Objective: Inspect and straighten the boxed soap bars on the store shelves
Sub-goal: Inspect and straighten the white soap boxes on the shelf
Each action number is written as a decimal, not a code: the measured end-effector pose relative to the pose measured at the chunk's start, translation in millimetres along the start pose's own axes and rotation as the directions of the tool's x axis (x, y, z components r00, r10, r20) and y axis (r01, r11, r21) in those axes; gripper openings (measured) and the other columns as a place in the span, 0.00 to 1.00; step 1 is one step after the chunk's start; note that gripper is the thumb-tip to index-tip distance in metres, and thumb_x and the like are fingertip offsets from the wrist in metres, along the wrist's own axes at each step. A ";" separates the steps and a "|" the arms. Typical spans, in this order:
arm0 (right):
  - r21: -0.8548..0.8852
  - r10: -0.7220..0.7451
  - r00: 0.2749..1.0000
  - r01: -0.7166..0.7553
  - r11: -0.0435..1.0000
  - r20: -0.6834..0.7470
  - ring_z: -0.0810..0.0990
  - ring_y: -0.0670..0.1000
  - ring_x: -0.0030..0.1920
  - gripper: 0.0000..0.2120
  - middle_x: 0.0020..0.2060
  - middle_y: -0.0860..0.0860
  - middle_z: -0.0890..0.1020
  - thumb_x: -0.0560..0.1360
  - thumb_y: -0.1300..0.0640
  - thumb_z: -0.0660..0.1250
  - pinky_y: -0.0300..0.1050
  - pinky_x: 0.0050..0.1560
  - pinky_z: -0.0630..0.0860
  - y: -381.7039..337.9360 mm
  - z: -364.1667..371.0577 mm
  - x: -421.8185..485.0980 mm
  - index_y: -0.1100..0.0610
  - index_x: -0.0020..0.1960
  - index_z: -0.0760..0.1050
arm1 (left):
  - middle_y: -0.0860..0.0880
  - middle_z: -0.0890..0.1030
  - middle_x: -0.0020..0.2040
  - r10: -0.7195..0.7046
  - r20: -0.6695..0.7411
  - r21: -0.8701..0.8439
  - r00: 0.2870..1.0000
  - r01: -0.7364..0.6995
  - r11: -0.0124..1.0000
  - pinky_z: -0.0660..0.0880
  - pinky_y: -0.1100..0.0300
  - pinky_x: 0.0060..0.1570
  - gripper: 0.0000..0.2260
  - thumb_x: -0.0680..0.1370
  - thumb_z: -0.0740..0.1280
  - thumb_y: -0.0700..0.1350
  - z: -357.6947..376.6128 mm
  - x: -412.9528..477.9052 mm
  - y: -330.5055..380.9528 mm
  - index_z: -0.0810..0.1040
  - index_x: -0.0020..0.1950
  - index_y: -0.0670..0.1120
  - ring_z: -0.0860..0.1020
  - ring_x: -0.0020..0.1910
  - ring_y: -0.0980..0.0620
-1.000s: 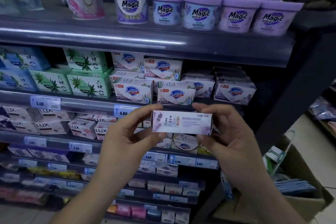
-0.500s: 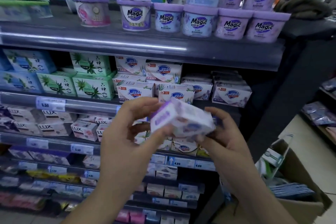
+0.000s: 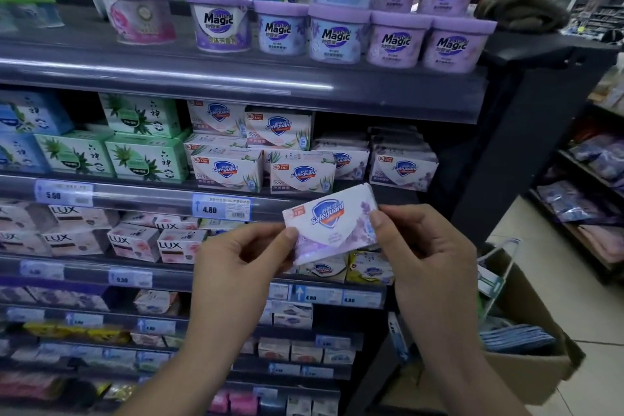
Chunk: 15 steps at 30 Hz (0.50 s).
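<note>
Item: white-and-lilac cardboard Safeguard soap box (image 3: 332, 223), in mid-air between the hands, tilted, front face showing.
Left hand (image 3: 243, 267): pinches its lower left end.
Right hand (image 3: 425, 257): pinches its right end.
Risks: edge-only grip, so a slip would likely drop it. Careless reshelving could skew the stacked lavender-printed boxes (image 3: 403, 165) above the right hand.
Obstruction: grey price-tag shelf rail (image 3: 221, 208), just behind the hands.
Nearby: brown cardboard carton (image 3: 526, 365), below the right hand.

Glossy cardboard soap box (image 3: 332, 223); glossy plastic tubs (image 3: 337, 32).
</note>
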State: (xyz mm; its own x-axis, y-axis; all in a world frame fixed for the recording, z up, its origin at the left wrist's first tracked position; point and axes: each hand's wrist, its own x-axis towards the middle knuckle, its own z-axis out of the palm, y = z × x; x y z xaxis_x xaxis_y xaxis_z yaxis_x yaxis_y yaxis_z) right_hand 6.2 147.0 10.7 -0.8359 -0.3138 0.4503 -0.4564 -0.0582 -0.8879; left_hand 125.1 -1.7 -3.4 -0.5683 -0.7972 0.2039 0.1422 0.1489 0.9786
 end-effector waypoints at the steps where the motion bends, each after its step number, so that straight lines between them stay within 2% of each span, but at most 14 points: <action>1: -0.026 0.011 1.000 -0.011 1.000 -0.012 0.86 0.46 0.44 0.02 0.42 0.44 0.88 0.78 0.51 0.73 0.42 0.43 0.83 4.5 -3.7 2.1 0.46 0.48 0.85 | 0.56 0.89 0.38 0.044 0.014 0.055 0.999 -0.045 0.997 0.81 0.69 0.39 0.08 0.77 0.75 0.42 4.6 0.3 2.3 0.87 0.47 0.57 0.87 0.38 0.57; 4: -0.102 0.036 0.997 -0.042 0.994 -0.065 0.85 0.41 0.48 0.06 0.46 0.41 0.87 0.81 0.54 0.70 0.40 0.48 0.82 19.9 -15.4 10.7 0.46 0.55 0.84 | 0.62 0.87 0.48 0.152 0.090 0.196 0.984 -0.167 0.966 0.76 0.76 0.44 0.12 0.79 0.73 0.45 24.4 6.0 7.0 0.85 0.60 0.58 0.83 0.47 0.68; 7: -0.125 0.084 0.994 -0.092 0.988 -0.072 0.81 0.36 0.54 0.16 0.55 0.40 0.84 0.82 0.56 0.68 0.30 0.51 0.78 33.2 -21.7 19.4 0.46 0.69 0.79 | 0.58 0.79 0.54 0.155 0.186 0.266 0.970 -0.201 0.943 0.74 0.78 0.47 0.18 0.81 0.71 0.44 50.2 19.5 3.9 0.79 0.71 0.56 0.79 0.50 0.68; 9: -0.141 0.113 0.993 -0.117 0.983 -0.041 0.80 0.34 0.54 0.20 0.57 0.40 0.83 0.82 0.57 0.67 0.27 0.49 0.77 39.7 -21.4 24.6 0.46 0.72 0.76 | 0.57 0.79 0.57 0.133 0.234 0.285 0.963 -0.199 0.938 0.71 0.81 0.46 0.23 0.81 0.71 0.43 65.7 29.1 -0.5 0.74 0.75 0.56 0.78 0.51 0.70; 11: -0.150 0.143 0.990 -0.141 0.979 0.002 0.79 0.28 0.51 0.19 0.52 0.30 0.83 0.82 0.59 0.67 0.26 0.48 0.78 44.8 -18.0 30.9 0.43 0.69 0.75 | 0.55 0.80 0.64 0.101 0.260 0.289 0.960 -0.177 0.941 0.72 0.79 0.51 0.26 0.81 0.70 0.42 77.1 38.4 -5.2 0.72 0.78 0.56 0.79 0.55 0.68; 13: -0.184 0.153 0.987 -0.142 0.972 0.043 0.77 0.22 0.45 0.21 0.42 0.19 0.79 0.81 0.61 0.68 0.21 0.40 0.73 47.0 -14.4 39.2 0.38 0.66 0.70 | 0.54 0.81 0.66 0.082 0.277 0.307 0.957 -0.169 0.936 0.77 0.69 0.57 0.27 0.81 0.70 0.43 85.5 46.2 -9.5 0.71 0.79 0.57 0.80 0.60 0.61; 14: -0.202 0.154 0.987 -0.140 0.969 0.054 0.76 0.22 0.43 0.23 0.40 0.16 0.77 0.80 0.62 0.68 0.19 0.38 0.71 48.1 -13.3 43.7 0.38 0.65 0.70 | 0.54 0.83 0.63 0.082 0.275 0.324 0.958 -0.173 0.930 0.77 0.69 0.54 0.27 0.80 0.70 0.44 89.0 49.7 -12.0 0.71 0.78 0.58 0.80 0.59 0.59; 15: -0.218 0.148 0.987 -0.132 0.967 0.060 0.76 0.22 0.42 0.23 0.39 0.17 0.77 0.80 0.63 0.68 0.19 0.37 0.69 50.1 -12.6 48.0 0.39 0.65 0.70 | 0.55 0.84 0.60 0.083 0.262 0.342 0.962 -0.173 0.923 0.76 0.73 0.49 0.26 0.80 0.70 0.44 91.5 52.8 -14.3 0.72 0.78 0.59 0.81 0.55 0.61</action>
State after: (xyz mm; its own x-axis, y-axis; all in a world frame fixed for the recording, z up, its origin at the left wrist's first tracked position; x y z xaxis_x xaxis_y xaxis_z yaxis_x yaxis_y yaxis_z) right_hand -60.6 141.0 -11.0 -0.8744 -0.3756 0.3072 -0.3975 0.1916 -0.8974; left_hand 18.9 7.6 -4.0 -0.7468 -0.6010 0.2848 -0.0480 0.4758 0.8783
